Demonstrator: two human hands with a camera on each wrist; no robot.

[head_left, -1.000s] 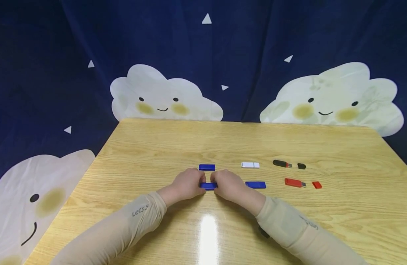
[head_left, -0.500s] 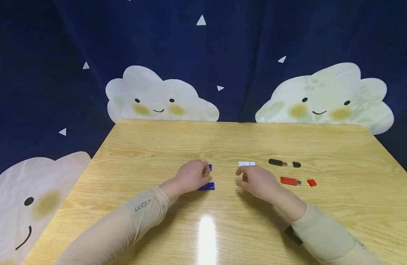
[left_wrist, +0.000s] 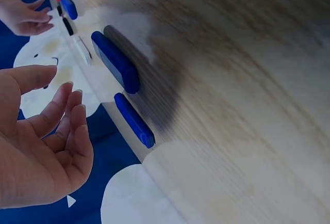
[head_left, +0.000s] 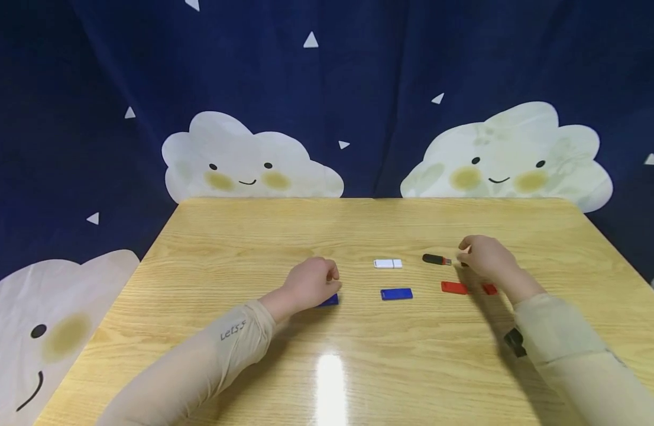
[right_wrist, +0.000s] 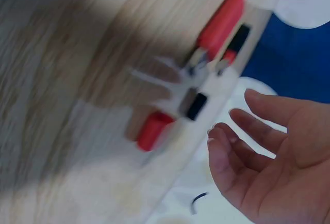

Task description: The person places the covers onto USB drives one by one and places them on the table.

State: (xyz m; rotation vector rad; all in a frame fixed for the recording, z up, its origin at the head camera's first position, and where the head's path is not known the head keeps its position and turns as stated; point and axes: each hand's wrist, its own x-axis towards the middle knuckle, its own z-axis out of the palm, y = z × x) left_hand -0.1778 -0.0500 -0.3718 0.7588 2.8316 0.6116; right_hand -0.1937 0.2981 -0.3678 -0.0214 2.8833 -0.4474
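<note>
Right hand (head_left: 488,258), loosely spread like the left hand (head_left: 308,283), moved near the black cap (right_wrist: 197,106).

A blue stick (head_left: 396,294) lies on this wood-grained table (head_left: 252,236). Around it: white stick (head_left: 387,264), twelve o'clock; black stick (head_left: 434,259), two; red stick (head_left: 454,288), three; second blue stick (head_left: 330,301), nine.

I've got a bright, even head view here, with a hard white streak of glare on the near part of the desk (head_left: 252,231) and a soft shadow under the right sleeve (head_left: 572,343). My wrist feeds are dimmer and cooler: on the left, a broad shadow beside the larger blue stick (left_wrist: 116,63); on the right, blur smearing the red cap (right_wrist: 153,131).
</note>
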